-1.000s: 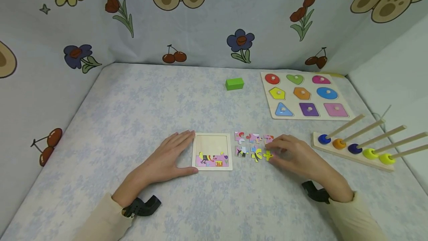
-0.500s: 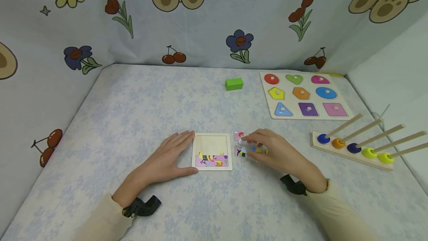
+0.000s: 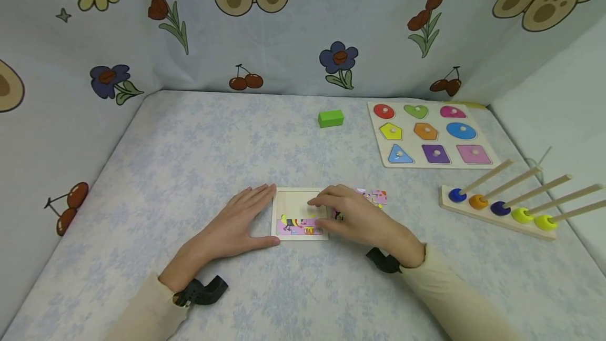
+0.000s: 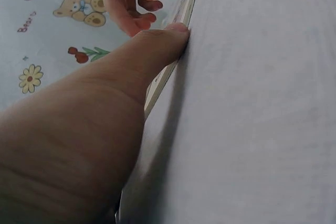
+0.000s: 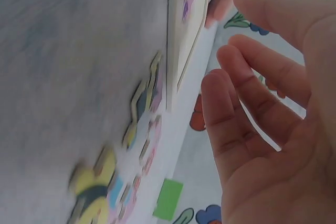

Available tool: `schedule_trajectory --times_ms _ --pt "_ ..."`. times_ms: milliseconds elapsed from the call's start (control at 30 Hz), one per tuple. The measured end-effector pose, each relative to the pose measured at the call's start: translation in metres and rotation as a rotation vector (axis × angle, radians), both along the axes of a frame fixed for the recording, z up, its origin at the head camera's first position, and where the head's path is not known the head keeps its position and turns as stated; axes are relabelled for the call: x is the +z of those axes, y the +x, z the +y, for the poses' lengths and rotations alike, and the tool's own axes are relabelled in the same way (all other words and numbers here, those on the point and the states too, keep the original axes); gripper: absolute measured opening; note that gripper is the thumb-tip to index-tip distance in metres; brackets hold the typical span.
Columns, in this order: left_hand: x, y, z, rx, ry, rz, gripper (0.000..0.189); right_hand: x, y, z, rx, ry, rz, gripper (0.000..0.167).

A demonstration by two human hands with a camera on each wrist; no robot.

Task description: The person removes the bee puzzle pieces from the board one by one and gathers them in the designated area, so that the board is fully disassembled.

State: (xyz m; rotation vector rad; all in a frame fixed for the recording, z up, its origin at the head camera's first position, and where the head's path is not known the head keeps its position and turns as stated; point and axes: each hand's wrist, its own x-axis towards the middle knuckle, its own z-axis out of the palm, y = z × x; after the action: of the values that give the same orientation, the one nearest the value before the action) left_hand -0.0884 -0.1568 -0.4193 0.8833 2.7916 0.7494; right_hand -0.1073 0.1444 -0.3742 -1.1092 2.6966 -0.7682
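A small wooden puzzle tray [image 3: 300,190] lies on the table, with a strip of pink picture pieces [image 3: 293,230] along its near side. My left hand [image 3: 234,225] rests flat beside it, thumb and fingertips touching its left edge. In the left wrist view the thumb [image 4: 163,43] presses against the tray's side. My right hand [image 3: 352,214] hovers over the tray's right side, fingers loosely bent. In the right wrist view nothing shows between thumb and fingers. Loose puzzle pieces [image 3: 379,197] lie right of the tray, partly hidden under the right hand; one [image 5: 94,187] is yellow and black.
A green block [image 3: 331,118] lies toward the back. A shape board [image 3: 412,164] with knobbed pieces is at the back right. A wooden base [image 3: 497,220] with several leaning pegs and coloured beads stands at the right. A patterned cloth [image 3: 284,41] hangs behind.
My right hand has moved left from the far loose pieces, across the others, to over the tray. The left hand has stayed at the tray's edge.
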Motion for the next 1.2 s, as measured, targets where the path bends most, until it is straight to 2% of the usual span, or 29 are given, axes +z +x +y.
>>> schedule_trajectory --times_ms 367,667,933,1200 --pt "0.000 0.000 -0.002 0.001 -0.005 -0.024 0.106 -0.007 0.000 -0.029 0.071 0.023 0.010 0.037" --pt "-0.001 0.000 -0.001 -0.007 -0.004 -0.015 0.105 -0.013 0.000 -0.043 0.081 0.030 0.004 0.037" --pt "-0.001 0.001 -0.001 -0.017 0.013 0.021 0.105 -0.016 0.002 -0.051 0.113 0.023 0.057 0.032" --pt "-0.001 0.000 -0.001 -0.021 0.016 0.030 0.104 -0.015 0.002 -0.055 0.094 0.005 0.028 0.029"
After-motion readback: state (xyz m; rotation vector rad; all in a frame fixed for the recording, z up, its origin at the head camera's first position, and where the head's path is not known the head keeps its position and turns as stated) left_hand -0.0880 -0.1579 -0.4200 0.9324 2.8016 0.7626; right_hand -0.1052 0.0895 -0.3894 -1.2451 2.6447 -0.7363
